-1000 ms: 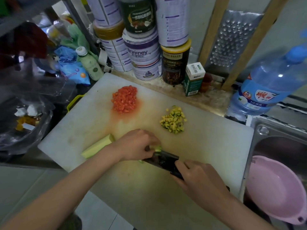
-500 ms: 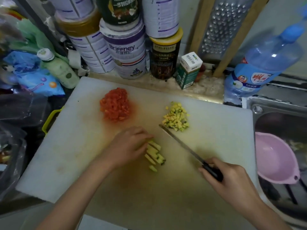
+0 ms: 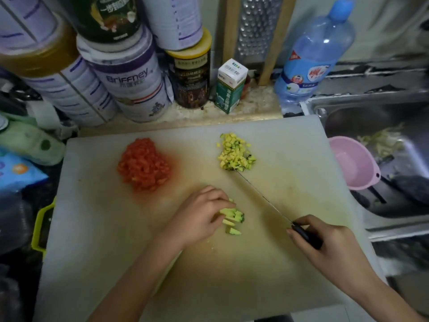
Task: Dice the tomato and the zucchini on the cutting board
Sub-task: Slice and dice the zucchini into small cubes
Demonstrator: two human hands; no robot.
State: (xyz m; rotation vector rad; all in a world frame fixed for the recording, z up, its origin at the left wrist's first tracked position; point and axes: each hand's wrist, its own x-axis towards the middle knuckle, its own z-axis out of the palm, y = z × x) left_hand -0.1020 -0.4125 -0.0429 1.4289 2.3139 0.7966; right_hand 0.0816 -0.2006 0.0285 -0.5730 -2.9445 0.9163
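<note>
Dicing the zucchini is the step in hand. The tomato (image 3: 144,165) lies diced in a heap on the cutting board (image 3: 92,205), with the diced zucchini pile (image 3: 235,154) to its right. The left hand (image 3: 199,214) curls its fingers onto the uncut zucchini sticks (image 3: 233,217). The right hand (image 3: 325,242) grips the knife (image 3: 265,197), whose tip is at the pile. Next, the blade likely needs to cross the sticks, clear of the fingertips.

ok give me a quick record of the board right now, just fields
surface: white cutting board, orange-stained in the middle
done: tomato pile far left; diced zucchini pile far right
left to dice: zucchini strips near the middle
left hand: fingers curled on the zucchini strips
right hand: grips the knife, tip at the diced zucchini pile
beside: pink bowl in the sink, right of the board
</note>
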